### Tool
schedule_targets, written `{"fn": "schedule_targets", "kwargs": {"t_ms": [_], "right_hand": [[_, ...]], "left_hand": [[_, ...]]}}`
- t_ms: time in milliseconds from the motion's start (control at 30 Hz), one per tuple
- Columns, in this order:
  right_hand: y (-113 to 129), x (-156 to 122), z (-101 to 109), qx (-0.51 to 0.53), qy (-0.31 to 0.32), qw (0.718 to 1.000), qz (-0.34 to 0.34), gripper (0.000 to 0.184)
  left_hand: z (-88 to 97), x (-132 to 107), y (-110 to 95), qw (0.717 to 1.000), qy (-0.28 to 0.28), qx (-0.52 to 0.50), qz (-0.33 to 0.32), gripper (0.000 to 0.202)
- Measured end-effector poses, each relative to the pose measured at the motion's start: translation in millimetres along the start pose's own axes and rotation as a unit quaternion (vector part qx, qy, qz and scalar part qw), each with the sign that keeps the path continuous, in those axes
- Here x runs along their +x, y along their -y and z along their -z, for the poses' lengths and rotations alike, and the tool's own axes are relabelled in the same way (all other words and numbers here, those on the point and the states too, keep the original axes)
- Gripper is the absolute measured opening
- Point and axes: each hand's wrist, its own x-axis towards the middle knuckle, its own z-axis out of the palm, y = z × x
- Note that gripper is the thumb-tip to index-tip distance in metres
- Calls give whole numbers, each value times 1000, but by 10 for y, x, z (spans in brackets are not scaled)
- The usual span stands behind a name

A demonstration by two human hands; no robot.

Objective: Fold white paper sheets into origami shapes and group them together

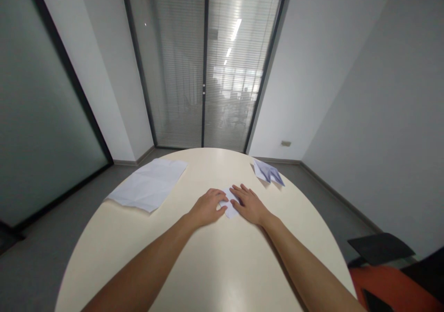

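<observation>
Pale walls [312, 85] on both sides, with gray floor [121, 180] down low. Straight ahead, past the far edge of the tabletop [215, 265], tall glass panes with thin blinds [180, 94] and bright light strips [236, 29] showing in the glass. Up close, the tabletop itself, round, cream and shiny.

Near the middle of the tabletop, a bit toward the far edge, a small white paper [231, 211], right between the left hand [208, 208] and the right hand [253, 206]. One end toward the far edge, the other end, a little narrow, toward the near edge. With fingers on top, hard to tell the true long way.

On the paper's left side, the left hand, bent like a letter C, thumb and fingers apart, tips touching the paper. On the right side, the right hand, flatter, fingers spread, lying partly over the paper, thumb out toward the left hand. Very close together, with a thin gap of paper showing between.

By the left edge of the tabletop, a big white sheet [149, 184], lying flat with soft creases, one corner right at the edge. By the far right edge, a folded paper [268, 172], white and bluish, partly sticking up. Past the right edge, low down, an orange chair [391, 284].
</observation>
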Motion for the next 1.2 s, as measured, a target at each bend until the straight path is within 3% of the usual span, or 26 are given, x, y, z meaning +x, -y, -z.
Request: {"fn": "schedule_targets", "kwargs": {"t_ms": [400, 567, 733, 1033, 1200], "right_hand": [[-42, 26, 31, -3, -24, 1000, 15, 52], [48, -13, 42, -35, -32, 999, -4, 51], [177, -78, 29, -17, 35, 997, 71, 59], [157, -75, -11, -16, 62, 997, 30, 73], [182, -79, 24, -24, 73, 997, 27, 75]], "left_hand": [[-4, -4, 31, 999, 31, 6, -1, 25], [24, 13, 7, 999, 34, 32, 14, 26], [47, 13, 21, 996, 12, 78, 39, 26], [33, 25, 55, 994, -3, 93, 52, 25], [63, 42, 61, 987, -40, 126, 89, 22]]}}
